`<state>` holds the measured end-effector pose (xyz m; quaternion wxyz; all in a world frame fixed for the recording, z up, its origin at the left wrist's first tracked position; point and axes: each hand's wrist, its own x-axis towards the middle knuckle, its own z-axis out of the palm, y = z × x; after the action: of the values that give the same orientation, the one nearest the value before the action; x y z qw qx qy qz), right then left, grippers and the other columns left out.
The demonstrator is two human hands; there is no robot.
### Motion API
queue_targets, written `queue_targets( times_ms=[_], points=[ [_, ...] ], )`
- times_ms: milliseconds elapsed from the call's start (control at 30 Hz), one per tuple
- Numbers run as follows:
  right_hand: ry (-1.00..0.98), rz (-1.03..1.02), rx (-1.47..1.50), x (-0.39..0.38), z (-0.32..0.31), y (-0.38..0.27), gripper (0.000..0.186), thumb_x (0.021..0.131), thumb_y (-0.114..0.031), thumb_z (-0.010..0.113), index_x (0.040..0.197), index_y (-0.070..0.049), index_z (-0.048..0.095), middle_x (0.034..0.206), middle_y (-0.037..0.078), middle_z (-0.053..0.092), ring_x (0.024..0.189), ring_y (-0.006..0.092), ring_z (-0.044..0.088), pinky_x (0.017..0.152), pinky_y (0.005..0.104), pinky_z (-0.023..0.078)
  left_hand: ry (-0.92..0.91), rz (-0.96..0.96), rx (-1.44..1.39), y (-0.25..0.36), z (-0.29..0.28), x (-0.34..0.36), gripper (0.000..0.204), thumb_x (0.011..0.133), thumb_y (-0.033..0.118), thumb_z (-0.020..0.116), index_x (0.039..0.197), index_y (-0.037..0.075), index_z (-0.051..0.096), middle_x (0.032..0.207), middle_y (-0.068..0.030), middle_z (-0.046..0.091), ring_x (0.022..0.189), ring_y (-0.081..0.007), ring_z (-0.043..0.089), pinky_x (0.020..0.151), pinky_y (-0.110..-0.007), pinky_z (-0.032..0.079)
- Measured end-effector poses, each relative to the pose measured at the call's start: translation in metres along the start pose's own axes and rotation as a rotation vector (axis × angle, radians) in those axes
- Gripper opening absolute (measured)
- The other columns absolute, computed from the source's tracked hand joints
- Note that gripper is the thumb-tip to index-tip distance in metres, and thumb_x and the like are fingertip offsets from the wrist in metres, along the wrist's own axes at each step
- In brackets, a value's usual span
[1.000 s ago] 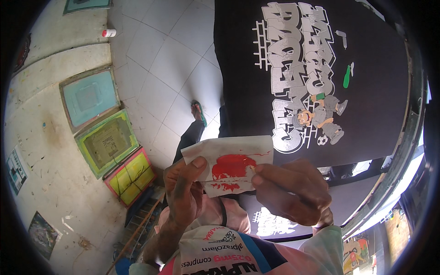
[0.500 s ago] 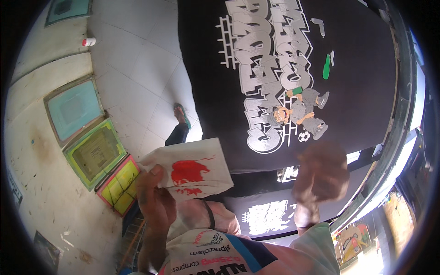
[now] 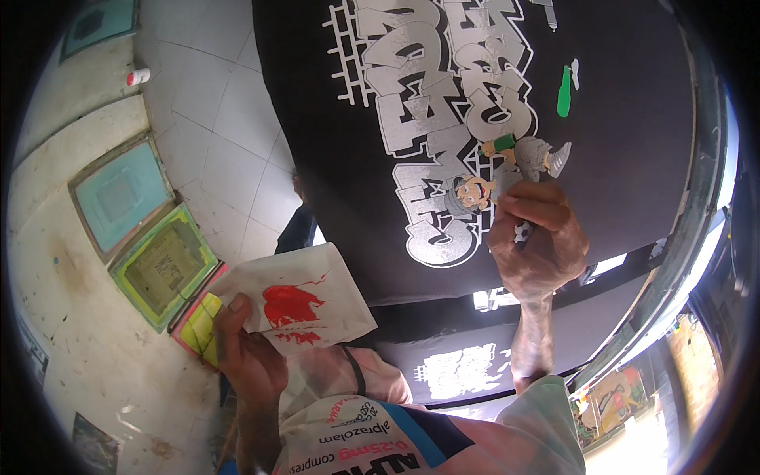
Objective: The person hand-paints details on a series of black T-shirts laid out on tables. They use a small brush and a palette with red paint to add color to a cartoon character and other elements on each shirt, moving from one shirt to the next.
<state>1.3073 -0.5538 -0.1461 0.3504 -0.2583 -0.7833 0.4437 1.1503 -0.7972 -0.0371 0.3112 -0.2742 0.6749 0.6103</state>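
My left hand (image 3: 252, 352) grips a piece of white paper (image 3: 344, 289) by its left side, thumb on top. Wet-looking red paint (image 3: 290, 307) is smeared across that paper. Over the black cloth (image 3: 625, 174), my right hand (image 3: 546, 241) is pinched, its fingertips at the printed cartoon figure (image 3: 476, 192) beside the face. Whatever sits in the pinch is too small or hidden to make out. The hand covers part of the figure's body. Large grey and white graffiti lettering (image 3: 412, 103) runs along the cloth, with a green bottle print (image 3: 564, 93) farther right.
Several framed screens, among them a blue one (image 3: 123, 198) and a green-edged one (image 3: 164, 267), lean against the left wall. A red and white container (image 3: 138, 77) lies on the tiled floor. Another printed black cloth (image 3: 463, 370) is nearer me; a curved rail (image 3: 707, 170) borders the right.
My right hand has moved forward from the near edge of the cloth onto the cartoon figure. The paper in my left hand has shifted slightly left in view, as has the whole scene.
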Motion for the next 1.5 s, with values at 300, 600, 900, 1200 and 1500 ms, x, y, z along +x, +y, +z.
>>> queue_targets(
  times_ms=[300,600,900,1200,1500],
  points=[
    [-0.084,-0.046,-0.029,0.0023,-0.0030,0.0028,0.027,0.072,0.018,0.068,0.092,0.001,0.066,0.089,0.011,0.070,0.065,0.0088,0.060,0.054,0.0215,0.048,-0.014,0.041,0.003,-0.0035,-0.0083,0.0049,0.019,0.096,0.021,0.059,0.108,0.007,0.063,0.107,-0.0039,0.063,0.109,-0.0163,0.062,0.099,-0.036,0.049],
    [-0.092,-0.064,-0.039,0.0021,-0.0031,0.0042,0.027,0.071,0.017,0.068,0.093,0.000,0.066,0.089,0.011,0.070,0.065,0.0079,0.059,0.054,0.0211,0.048,0.047,0.039,0.030,-0.0048,-0.0078,0.0071,0.053,0.096,0.031,0.058,0.140,0.006,0.044,0.121,-0.0080,0.062,0.110,-0.0195,0.065,0.089,-0.040,0.059],
    [-0.097,-0.021,-0.005,0.0019,-0.0042,0.0036,0.027,0.071,0.017,0.069,0.093,0.000,0.066,0.088,0.011,0.069,0.067,0.0088,0.060,0.055,0.0213,0.048,-0.042,0.014,-0.030,0.0008,-0.0009,0.0044,0.023,0.096,0.022,0.058,0.113,0.007,0.062,0.109,-0.0048,0.064,0.108,-0.0165,0.064,0.096,-0.036,0.052],
    [-0.107,0.001,-0.006,0.0010,-0.0057,0.0028,0.027,0.072,0.017,0.068,0.093,0.001,0.066,0.088,0.011,0.069,0.067,0.0105,0.062,0.056,0.0218,0.049,0.030,0.021,0.006,-0.0047,-0.0065,0.0086,0.056,0.095,0.033,0.059,0.141,0.006,0.042,0.121,-0.0089,0.063,0.107,-0.0198,0.068,0.084,-0.040,0.063],
    [-0.022,0.005,-0.018,0.0009,-0.0008,0.0055,0.029,0.062,0.011,0.073,0.088,-0.003,0.070,0.081,0.005,0.069,0.061,0.0091,0.060,0.049,0.0216,0.047,-0.045,0.018,-0.013,0.0012,-0.0026,0.0048,0.023,0.096,0.023,0.057,0.111,0.006,0.062,0.106,-0.0040,0.064,0.105,-0.0165,0.065,0.095,-0.037,0.053]
  ],
)
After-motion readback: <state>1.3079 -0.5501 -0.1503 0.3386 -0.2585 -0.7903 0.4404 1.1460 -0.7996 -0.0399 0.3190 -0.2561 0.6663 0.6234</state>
